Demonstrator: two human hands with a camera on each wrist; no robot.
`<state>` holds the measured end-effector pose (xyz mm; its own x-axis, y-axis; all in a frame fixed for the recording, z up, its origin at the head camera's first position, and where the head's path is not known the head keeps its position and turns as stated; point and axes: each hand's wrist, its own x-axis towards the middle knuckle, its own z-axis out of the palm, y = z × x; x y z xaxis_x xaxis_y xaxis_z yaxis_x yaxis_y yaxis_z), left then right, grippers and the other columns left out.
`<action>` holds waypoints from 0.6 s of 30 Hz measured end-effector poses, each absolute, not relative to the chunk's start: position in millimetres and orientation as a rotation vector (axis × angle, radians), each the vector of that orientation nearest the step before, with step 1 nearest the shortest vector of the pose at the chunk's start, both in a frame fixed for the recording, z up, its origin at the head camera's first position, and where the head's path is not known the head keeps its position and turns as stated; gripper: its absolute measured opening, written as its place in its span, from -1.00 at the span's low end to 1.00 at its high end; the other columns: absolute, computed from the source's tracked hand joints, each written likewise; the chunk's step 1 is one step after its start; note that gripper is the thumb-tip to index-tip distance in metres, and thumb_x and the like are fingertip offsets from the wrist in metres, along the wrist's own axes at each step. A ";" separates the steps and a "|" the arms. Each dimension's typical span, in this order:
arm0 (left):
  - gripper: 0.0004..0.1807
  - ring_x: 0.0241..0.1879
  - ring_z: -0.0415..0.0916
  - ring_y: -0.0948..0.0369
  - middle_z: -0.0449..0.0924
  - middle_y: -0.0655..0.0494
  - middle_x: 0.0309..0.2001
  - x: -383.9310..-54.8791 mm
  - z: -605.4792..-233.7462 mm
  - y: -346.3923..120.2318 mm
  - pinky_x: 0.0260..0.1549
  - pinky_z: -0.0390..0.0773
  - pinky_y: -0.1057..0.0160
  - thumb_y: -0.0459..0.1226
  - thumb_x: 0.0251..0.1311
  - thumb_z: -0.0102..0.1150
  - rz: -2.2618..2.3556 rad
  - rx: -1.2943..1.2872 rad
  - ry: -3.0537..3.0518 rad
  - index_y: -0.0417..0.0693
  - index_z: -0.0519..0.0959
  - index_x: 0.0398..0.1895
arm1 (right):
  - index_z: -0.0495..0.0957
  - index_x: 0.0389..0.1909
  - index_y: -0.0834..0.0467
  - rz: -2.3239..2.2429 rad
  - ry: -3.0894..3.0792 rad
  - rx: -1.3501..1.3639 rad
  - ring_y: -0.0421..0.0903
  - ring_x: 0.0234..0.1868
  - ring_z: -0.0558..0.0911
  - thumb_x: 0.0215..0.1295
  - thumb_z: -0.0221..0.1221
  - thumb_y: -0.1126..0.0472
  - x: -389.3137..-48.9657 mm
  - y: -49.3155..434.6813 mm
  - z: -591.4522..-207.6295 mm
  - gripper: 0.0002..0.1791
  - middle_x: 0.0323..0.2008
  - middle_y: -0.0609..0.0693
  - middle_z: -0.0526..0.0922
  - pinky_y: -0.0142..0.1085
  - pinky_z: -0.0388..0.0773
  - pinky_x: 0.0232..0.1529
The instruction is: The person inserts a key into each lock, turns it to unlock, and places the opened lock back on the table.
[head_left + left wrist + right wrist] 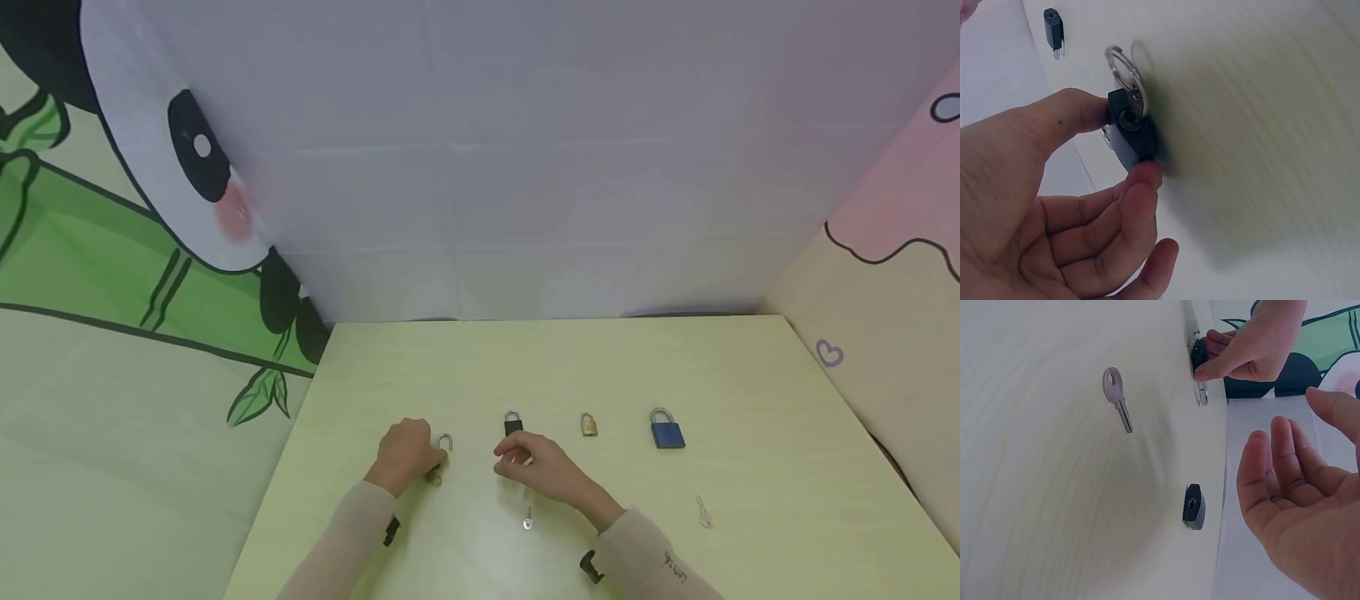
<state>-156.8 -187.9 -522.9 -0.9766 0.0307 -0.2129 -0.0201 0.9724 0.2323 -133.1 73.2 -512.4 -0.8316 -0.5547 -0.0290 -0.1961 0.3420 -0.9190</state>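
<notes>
My left hand (407, 454) pinches a black padlock (1125, 147) between thumb and fingers at the left of the table. Its shackle (444, 439) points away from me and looks unlatched. A key with a ring (1124, 69) sits in the keyhole at its bottom. My right hand (543, 468) hovers over the middle of the table, holding nothing, its fingers loosely bent and apart from the thumb. Just beyond it lies a second black padlock (513, 426), keyhole toward me, partly covered by the hand in the head view. A loose silver key (1116, 394) lies nearer me.
Farther right on the pale wooden table (600, 367) lie a small brass padlock (588, 425) and a larger blue padlock (667, 433). A small pale key or loop (703, 512), too faint to tell, lies at the front right. Printed cloth walls (525, 208) enclose the back and sides.
</notes>
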 end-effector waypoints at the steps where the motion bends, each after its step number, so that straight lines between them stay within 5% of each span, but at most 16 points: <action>1: -0.60 -0.72 0.16 0.27 0.24 0.19 -0.72 -156.7 -523.1 -188.0 -0.75 0.16 0.32 -0.14 0.07 0.32 0.346 0.007 2.905 -0.01 0.36 -0.76 | 0.60 -0.03 0.16 -1.486 2.274 -0.666 -0.12 -0.20 0.58 0.37 0.24 0.05 -133.2 73.2 -512.8 -0.70 -0.25 -0.13 0.60 -0.22 0.49 -0.18; 11: -0.56 -0.73 0.15 0.28 0.21 0.19 -0.72 -153.4 -521.3 -187.3 -0.75 0.17 0.33 -0.13 0.16 0.30 0.328 0.004 2.889 0.00 0.34 -0.75 | 0.59 -0.03 0.22 -1.398 2.404 -0.734 -0.14 -0.21 0.57 0.39 0.23 0.13 -133.3 76.3 -515.7 -0.73 -0.26 -0.14 0.60 -0.25 0.51 -0.21; 18: -0.56 -0.73 0.15 0.28 0.23 0.18 -0.72 -151.9 -520.0 -185.2 -0.75 0.17 0.34 -0.11 0.20 0.30 0.324 0.010 2.886 -0.04 0.37 -0.72 | 0.64 -0.22 0.14 -0.801 3.008 -0.993 -0.15 -0.30 0.51 0.24 0.32 0.30 -131.9 84.8 -520.3 -0.89 -0.35 -0.11 0.54 -0.33 0.52 -0.30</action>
<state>-151.9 -185.2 -520.0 -0.9719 0.0329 -0.2333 -0.0197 0.9754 0.2195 -131.9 84.8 -520.3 -0.8082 -0.5264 0.2640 -0.5880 0.6964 -0.4114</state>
